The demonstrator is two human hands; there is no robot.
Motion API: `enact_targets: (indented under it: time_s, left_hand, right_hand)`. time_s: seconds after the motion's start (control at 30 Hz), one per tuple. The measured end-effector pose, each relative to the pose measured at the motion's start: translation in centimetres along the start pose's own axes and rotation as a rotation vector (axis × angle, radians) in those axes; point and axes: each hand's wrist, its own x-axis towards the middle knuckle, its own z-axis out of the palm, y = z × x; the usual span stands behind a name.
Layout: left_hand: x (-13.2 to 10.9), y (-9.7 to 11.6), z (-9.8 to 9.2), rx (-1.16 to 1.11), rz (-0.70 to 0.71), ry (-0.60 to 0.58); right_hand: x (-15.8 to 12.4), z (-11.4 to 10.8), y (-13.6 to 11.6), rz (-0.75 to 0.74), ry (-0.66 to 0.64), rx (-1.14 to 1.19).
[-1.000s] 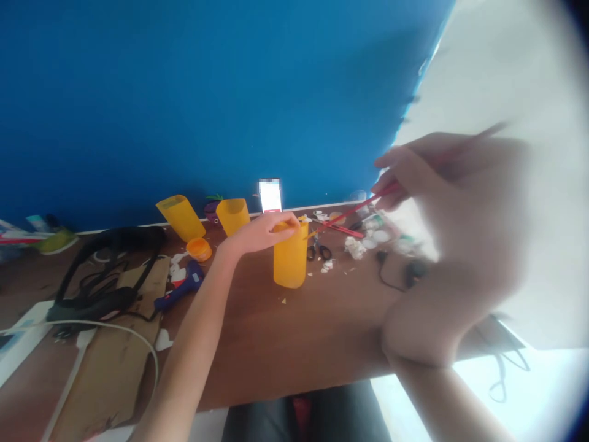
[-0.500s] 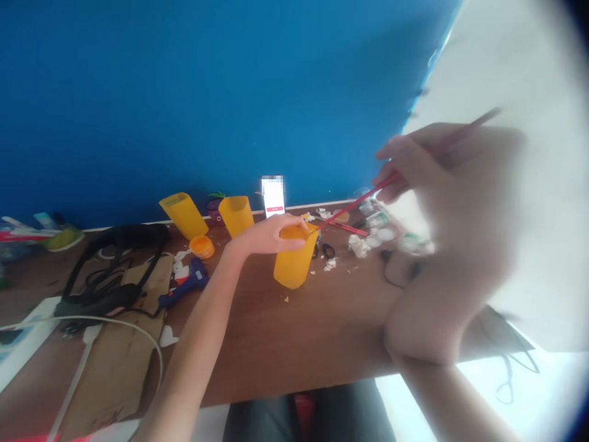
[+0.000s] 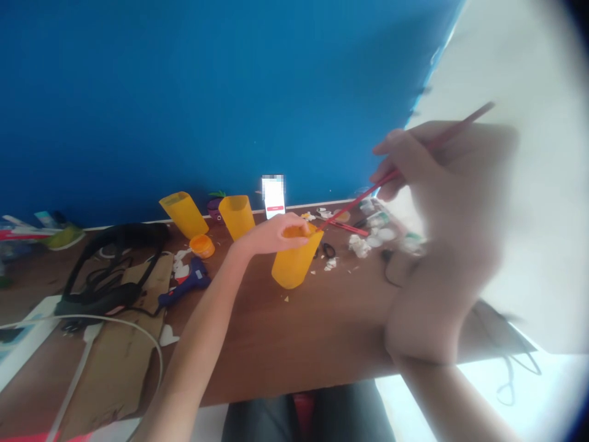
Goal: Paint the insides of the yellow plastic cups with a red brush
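Note:
My left hand (image 3: 280,234) grips a yellow cup (image 3: 294,267) by its rim, fingers bent over the top edge. The cup leans to the right above the wooden table. In my right hand (image 3: 414,166), raised and closed, is a thin red paintbrush (image 3: 356,201) held like a pen. Its tip meets the right side of the cup's rim. Two more yellow cups stand behind, one left (image 3: 184,215) and one nearer the middle (image 3: 237,218). A small orange paint pot (image 3: 201,246) sits in front of them.
Left lie a blue glue gun (image 3: 186,282), a black strap (image 3: 115,270), cables and brown cardboard (image 3: 119,368). A lit phone (image 3: 275,196) leans on the blue wall. Scraps, crumpled paper (image 3: 359,245), a red cutter (image 3: 347,227) and small pots lie at the back right.
The cup in my left hand has tilted slightly more, its top shifting right. My right hand and the brush have moved a little left; the brush tip stays at the rim.

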Motion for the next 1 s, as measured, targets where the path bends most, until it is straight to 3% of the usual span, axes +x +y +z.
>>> enact_targets:
  time_s: [0.27, 0.53, 1.0]
  left_hand:
    - [0.3, -0.5, 0.3, -0.053, 0.067, 0.008]
    - [0.2, -1.2, 0.1, -0.062, 0.144, -0.010]
    - [-0.2, -1.4, -0.6, -0.057, 0.064, -0.036]
  right_hand:
    - [-0.2, 0.3, -0.3, -0.046, 0.040, 0.037]
    - [0.1, -0.5, -0.3, -0.030, -0.061, 0.051]
    - [0.0, -0.4, -0.3, -0.028, -0.051, 0.008]
